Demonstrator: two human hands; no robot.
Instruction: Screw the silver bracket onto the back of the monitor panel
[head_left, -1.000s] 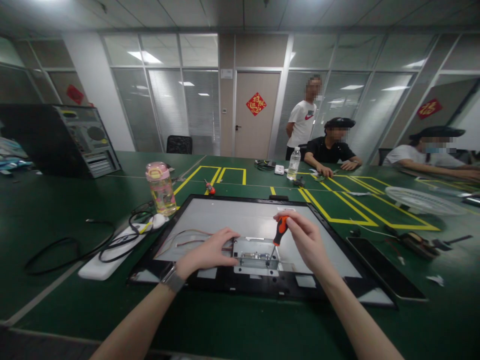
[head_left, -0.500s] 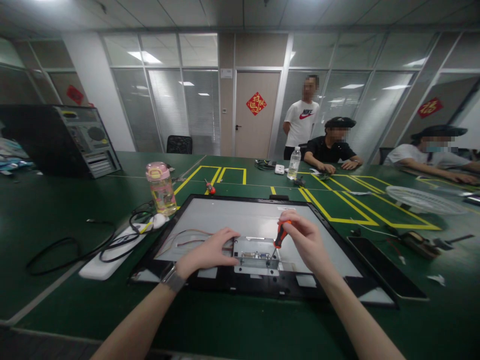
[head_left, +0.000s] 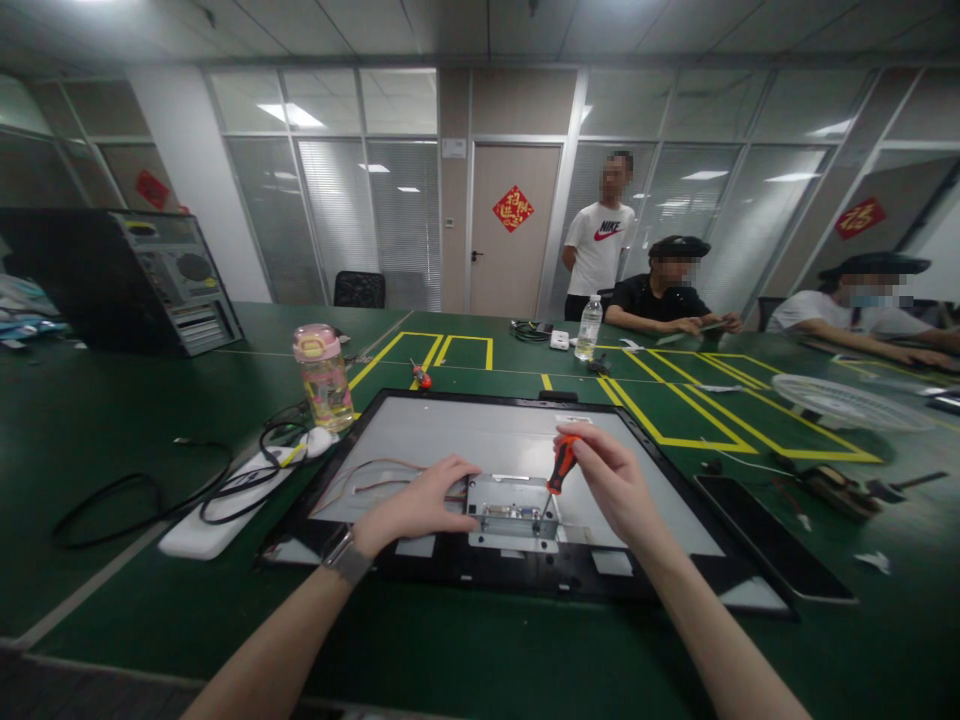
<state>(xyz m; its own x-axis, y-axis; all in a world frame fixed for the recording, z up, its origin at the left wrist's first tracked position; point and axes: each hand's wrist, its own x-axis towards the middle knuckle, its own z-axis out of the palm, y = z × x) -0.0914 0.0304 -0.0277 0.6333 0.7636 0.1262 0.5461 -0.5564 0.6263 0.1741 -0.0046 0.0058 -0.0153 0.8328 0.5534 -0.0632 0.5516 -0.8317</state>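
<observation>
A monitor panel point(head_left: 450, 420) with a black frame lies on the table in front of me, its back side up. Near its front edge sits a metal bracket point(head_left: 502, 490) with a row of connectors along its front. My left hand point(head_left: 416, 505) grips the bracket's left end, thumb in front and fingers behind. In my right hand point(head_left: 611, 480) is a red and black screwdriver point(head_left: 562, 465), tilted, its shaft pointing down at the right end of the connector row. Exactly where the tip touches is too small to tell. Thin cables point(head_left: 375, 476) run left from the bracket.
To the left stand a pink-lidded bottle point(head_left: 322, 385), a white power strip point(head_left: 225, 510) with black cords, and a computer case point(head_left: 127, 280). A dark phone-like slab point(head_left: 772, 535) lies right of the panel. A water bottle point(head_left: 589, 328) stands farther back, near several people.
My hands, the screwdriver and the bracket look nearly unmoved. Across the table, the person in black has lifted their hands and holds a small flat object. The standing person has shifted slightly left.
</observation>
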